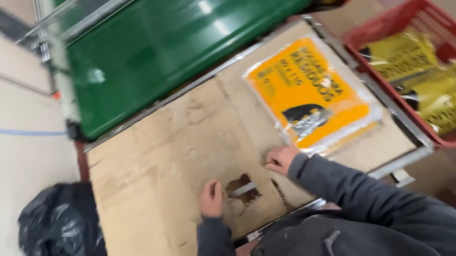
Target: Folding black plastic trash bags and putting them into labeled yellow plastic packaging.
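Observation:
My left hand [211, 198] rests curled on the worn cardboard sheet [175, 148] that covers a metal-framed table, beside a torn hole in the cardboard. My right hand [281, 159] lies with fingers closed on the same sheet, just below the corner of a flat orange and yellow packet in clear plastic [312, 94]. Neither hand holds anything that I can see. Both arms wear dark grey sleeves.
A green conveyor belt [177, 40] runs along the table's far side. A red plastic crate [434, 63] at the right holds yellow packets. A black plastic bag [60, 233] sits on the floor at the left. Pale panels line the left side.

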